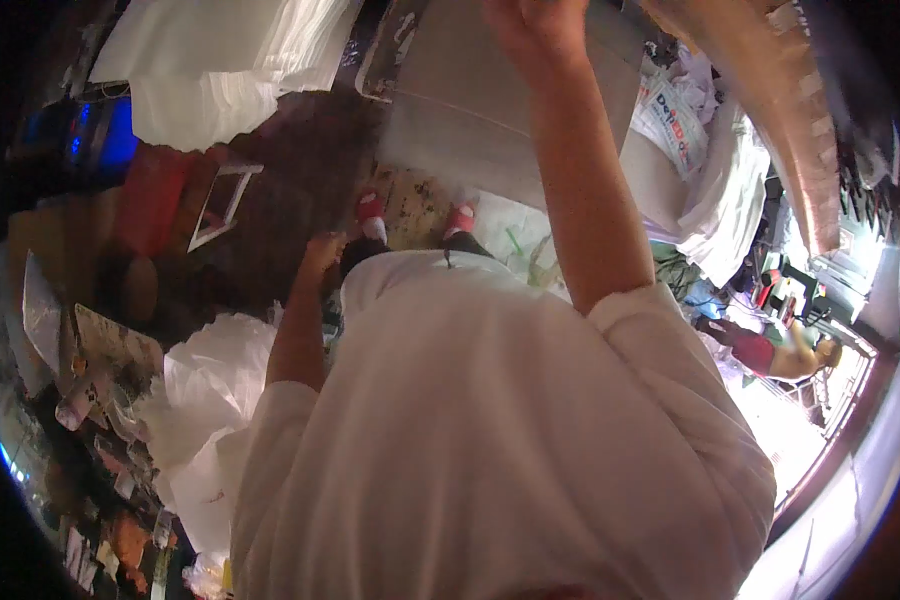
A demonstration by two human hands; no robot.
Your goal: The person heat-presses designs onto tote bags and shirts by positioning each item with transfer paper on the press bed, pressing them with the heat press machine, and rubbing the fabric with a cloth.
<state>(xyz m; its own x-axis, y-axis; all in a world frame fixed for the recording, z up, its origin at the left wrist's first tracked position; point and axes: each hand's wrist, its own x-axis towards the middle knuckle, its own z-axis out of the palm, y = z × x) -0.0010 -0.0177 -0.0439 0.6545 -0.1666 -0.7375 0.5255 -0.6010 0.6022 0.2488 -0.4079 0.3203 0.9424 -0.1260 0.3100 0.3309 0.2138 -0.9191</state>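
Observation:
Hanging beside my left hip is my left hand (322, 256), small and dim in the view. Its fingers are too blurred to make out, and no object shows in it. My right arm stretches forward over a large grey-beige surface (460, 110). At the top edge of the view is my right hand (538, 28), nearest to that surface. The frame cuts off its fingers, so what it holds, if anything, is hidden. A stack of white sheets or bags (220, 70) hangs at the upper left.
White plastic (205, 390) is heaped by my left arm. Farther left are a red object (155, 200) and a white frame (228, 205). A printed white bag (670, 125) and draped white material (725, 200) lie at the right. Another person (775, 352) is at far right.

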